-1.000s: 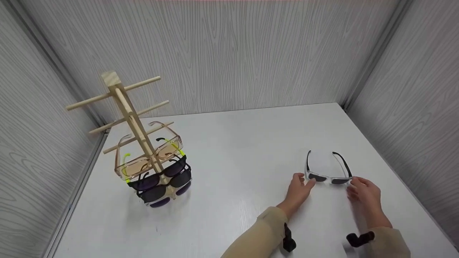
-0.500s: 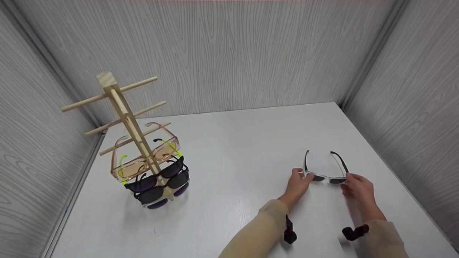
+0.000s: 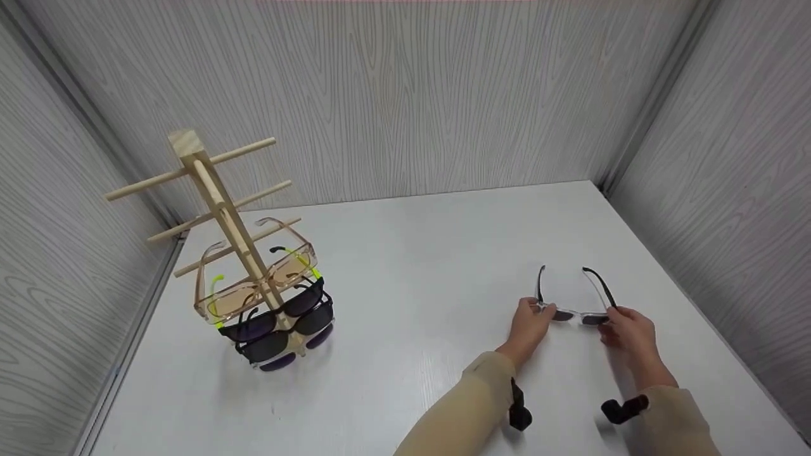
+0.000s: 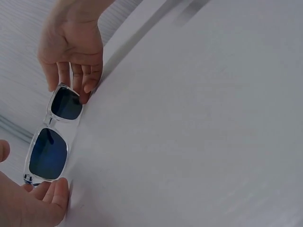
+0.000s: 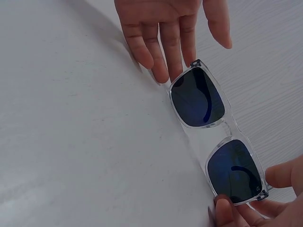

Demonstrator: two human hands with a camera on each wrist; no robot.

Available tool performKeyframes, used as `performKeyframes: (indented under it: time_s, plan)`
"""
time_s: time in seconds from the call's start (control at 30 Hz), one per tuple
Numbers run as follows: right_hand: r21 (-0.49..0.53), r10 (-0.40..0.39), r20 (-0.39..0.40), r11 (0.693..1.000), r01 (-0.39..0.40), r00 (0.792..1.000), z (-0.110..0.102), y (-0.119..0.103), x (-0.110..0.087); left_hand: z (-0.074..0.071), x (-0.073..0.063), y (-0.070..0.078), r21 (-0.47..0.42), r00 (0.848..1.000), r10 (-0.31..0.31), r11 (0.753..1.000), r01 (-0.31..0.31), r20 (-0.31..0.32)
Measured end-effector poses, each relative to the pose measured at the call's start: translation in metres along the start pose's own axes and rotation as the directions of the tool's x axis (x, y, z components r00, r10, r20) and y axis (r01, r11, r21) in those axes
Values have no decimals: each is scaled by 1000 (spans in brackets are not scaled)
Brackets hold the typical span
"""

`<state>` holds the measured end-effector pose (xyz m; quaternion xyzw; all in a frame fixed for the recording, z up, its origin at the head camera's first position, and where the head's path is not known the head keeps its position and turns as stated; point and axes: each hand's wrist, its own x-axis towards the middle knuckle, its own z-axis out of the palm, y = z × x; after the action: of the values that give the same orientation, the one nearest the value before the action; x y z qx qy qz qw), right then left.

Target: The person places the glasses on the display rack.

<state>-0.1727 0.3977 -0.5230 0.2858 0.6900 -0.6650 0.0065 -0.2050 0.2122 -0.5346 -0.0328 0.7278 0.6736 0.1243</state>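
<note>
A pair of sunglasses (image 3: 576, 316) with a clear frame, dark lenses and dark temple ends rests on the white table, temples spread toward the back wall. My left hand (image 3: 530, 326) is at its left end. In the right wrist view, this left hand (image 5: 165, 35) has fairly straight fingers touching the frame's end, its thumb apart from it. At the right end, my right hand (image 3: 633, 332) grips the corner. The right wrist view puts the right thumb (image 5: 280, 175) by the hinge and a fingertip (image 5: 224, 211) at the lens's lower edge.
A wooden eyewear stand (image 3: 231, 221) with crossbars is on the left. Clear peach glasses (image 3: 234, 303) and several darker sunglasses (image 3: 266, 345) hang low on it. Grey wood-grain walls enclose the back and sides of the white table (image 3: 412, 285). Each wrist carries a small black device.
My right hand has shifted left and closed in on the sunglasses' right corner. My left thumb has moved nearer the left corner. The head view has shifted slightly.
</note>
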Motion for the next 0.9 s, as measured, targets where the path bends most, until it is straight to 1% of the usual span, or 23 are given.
performKeyframes:
  time_s: [0.17,0.27,0.4,0.57,0.67,0.77,0.9]
  plan:
    - [-2,3,-4,1000,-3,1000,0,1,-2,1,-2,0,-2,1000,-6,1000,6,-21]
    - [-5,-8,-6,1000,8,1000,0,1,-5,0,-4,1,17,1000,6,1000,-6,-31]
    - [-31,-28,-24,999,27,999,1,3,-8,-2,-6,0,48,998,42,998,-39,-55]
    - [-81,-43,-61,996,38,997,5,5,-12,-3,-7,-3,82,992,70,995,-61,-107]
    - [-98,-52,-69,994,46,996,8,5,-15,-5,-9,-4,95,987,71,994,-57,-145]
    - [-100,-55,-74,994,48,996,11,7,-21,-7,-11,-5,87,985,62,995,-48,-163]
    - [-102,-54,-70,994,46,996,13,10,-27,-10,-15,-6,57,983,56,997,-47,-172]
